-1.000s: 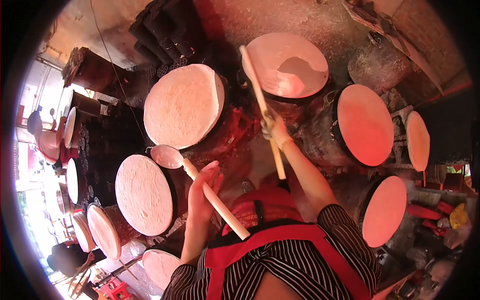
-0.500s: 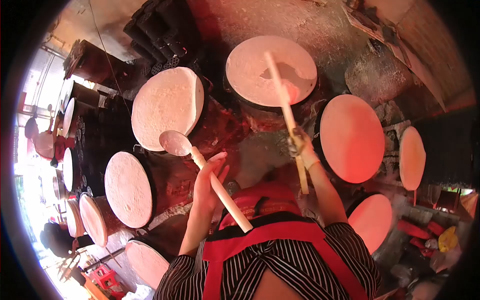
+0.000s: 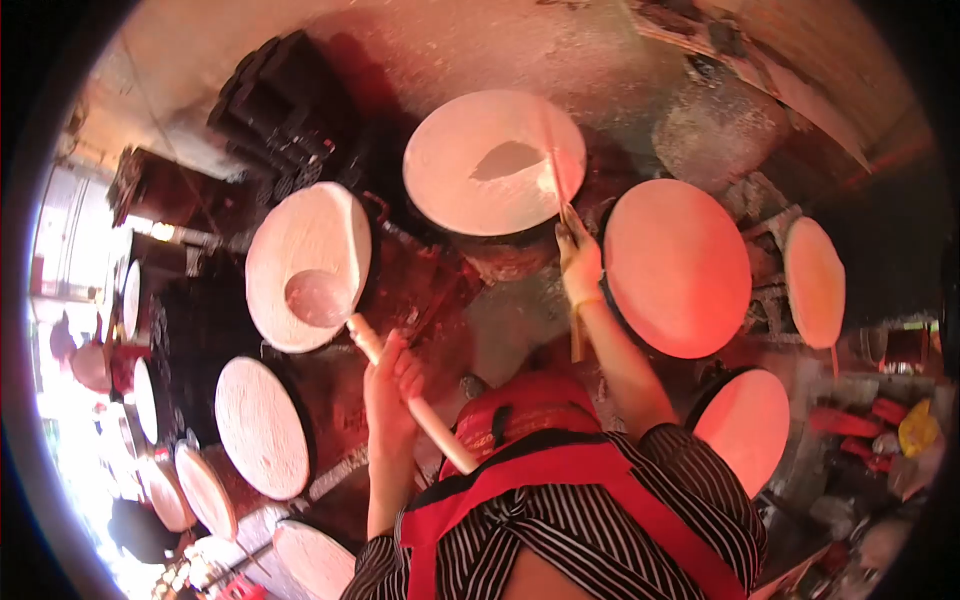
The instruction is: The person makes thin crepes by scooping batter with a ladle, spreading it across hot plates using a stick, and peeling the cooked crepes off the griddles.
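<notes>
My left hand (image 3: 398, 372) is closed around the pale wooden handle of a ladle (image 3: 318, 298). Its round bowl is over the near part of a round griddle with a pale sheet (image 3: 305, 235) at the left. Gripped in my right hand (image 3: 578, 245) is a flat wooden stick (image 3: 556, 165), slightly blurred. The stick's far end lies over the right side of the top griddle (image 3: 450, 180), whose pale layer has a darker patch (image 3: 508, 160) in the middle. Whether the stick touches the layer I cannot tell.
Other round griddles with pale tops stand right (image 3: 678, 268), lower right (image 3: 745, 430) and lower left (image 3: 262, 428). Black cylindrical blocks (image 3: 285, 100) are stacked by the back wall. A rough stone-like lump (image 3: 715, 125) is at the upper right, and a yellow item (image 3: 917, 430) at the far right.
The view has shifted, moving the top griddle left and down. My right hand has moved the stick to that griddle's right side. My left fingers have closed around the ladle handle.
</notes>
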### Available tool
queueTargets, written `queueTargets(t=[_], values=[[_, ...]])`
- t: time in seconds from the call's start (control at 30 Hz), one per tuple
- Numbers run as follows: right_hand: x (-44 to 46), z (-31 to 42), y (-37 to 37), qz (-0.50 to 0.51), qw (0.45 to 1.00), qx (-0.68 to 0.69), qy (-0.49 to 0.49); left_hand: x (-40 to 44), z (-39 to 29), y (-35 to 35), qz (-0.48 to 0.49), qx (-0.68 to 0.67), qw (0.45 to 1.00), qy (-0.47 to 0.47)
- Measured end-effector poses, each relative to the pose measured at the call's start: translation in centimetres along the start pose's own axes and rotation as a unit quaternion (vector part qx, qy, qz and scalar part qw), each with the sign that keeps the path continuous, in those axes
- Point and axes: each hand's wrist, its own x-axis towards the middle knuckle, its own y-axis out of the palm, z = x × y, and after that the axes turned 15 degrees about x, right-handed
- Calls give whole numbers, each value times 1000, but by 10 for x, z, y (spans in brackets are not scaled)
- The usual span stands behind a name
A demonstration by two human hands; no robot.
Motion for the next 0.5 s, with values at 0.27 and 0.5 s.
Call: queueTargets(t=[0.27, 0.5], values=[[-20, -51, 92, -19, 999, 38, 22, 27, -9, -29, 48, 84, 995, 12], [-54, -8, 44, -121, 984, -37, 123, 16, -13, -9, -20, 180, 983, -30]])
